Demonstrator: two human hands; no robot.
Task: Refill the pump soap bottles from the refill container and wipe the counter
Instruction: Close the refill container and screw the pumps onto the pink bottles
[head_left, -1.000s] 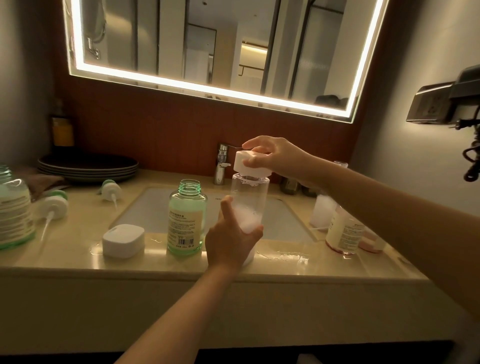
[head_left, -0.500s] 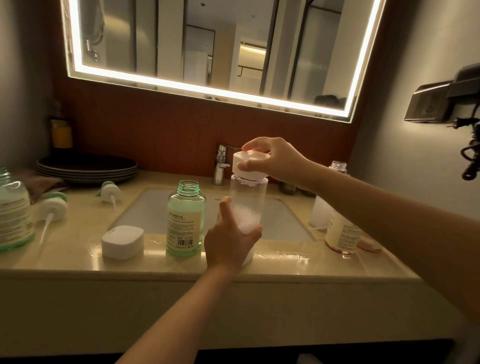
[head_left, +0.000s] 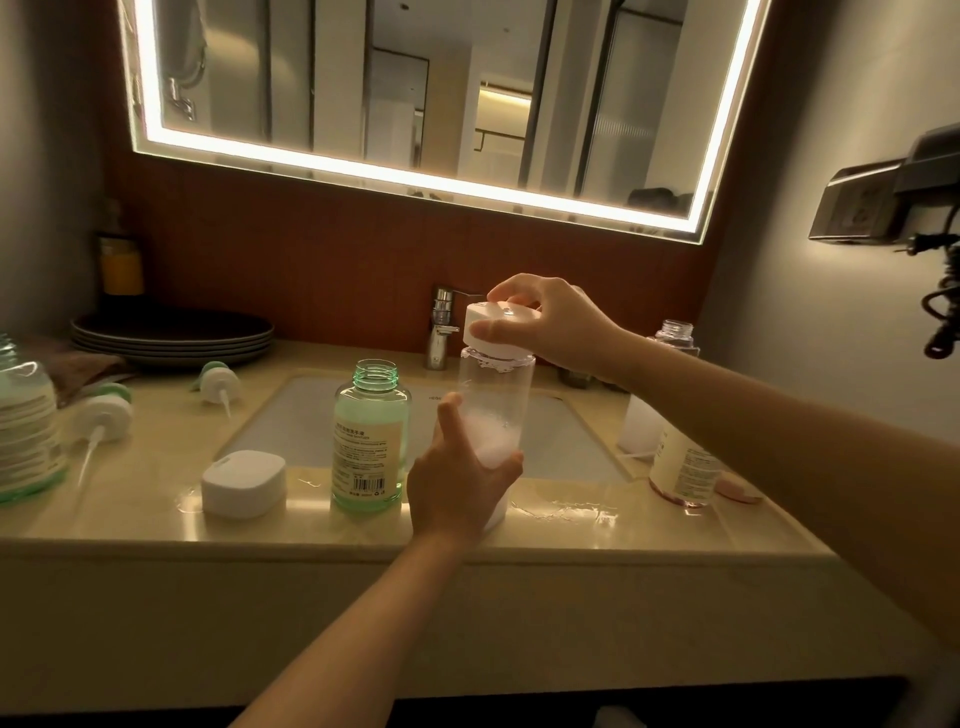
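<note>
A clear tall bottle (head_left: 496, 395) with white soap at its bottom stands on the counter's front edge. My left hand (head_left: 457, 483) grips its lower half. My right hand (head_left: 550, 325) holds the white square pump cap (head_left: 493, 338) down on the bottle's neck. An open green-tinted bottle (head_left: 370, 436) stands just left of it. A second white cap (head_left: 243, 483) lies further left. Two green-collared pump heads (head_left: 218, 382) (head_left: 104, 415) lie on the counter (head_left: 156, 512).
A big green refill container (head_left: 23, 431) sits at the far left edge. Open pink-tinted bottles (head_left: 680, 462) stand to the right of the sink (head_left: 291, 431). Dark plates (head_left: 171, 335) are stacked back left, near the tap (head_left: 441, 327). Wet patches shine on the front rim.
My right hand has lowered the white cap from slightly above the neck until it sits on the bottle, and turned it a little. My left hand keeps its hold.
</note>
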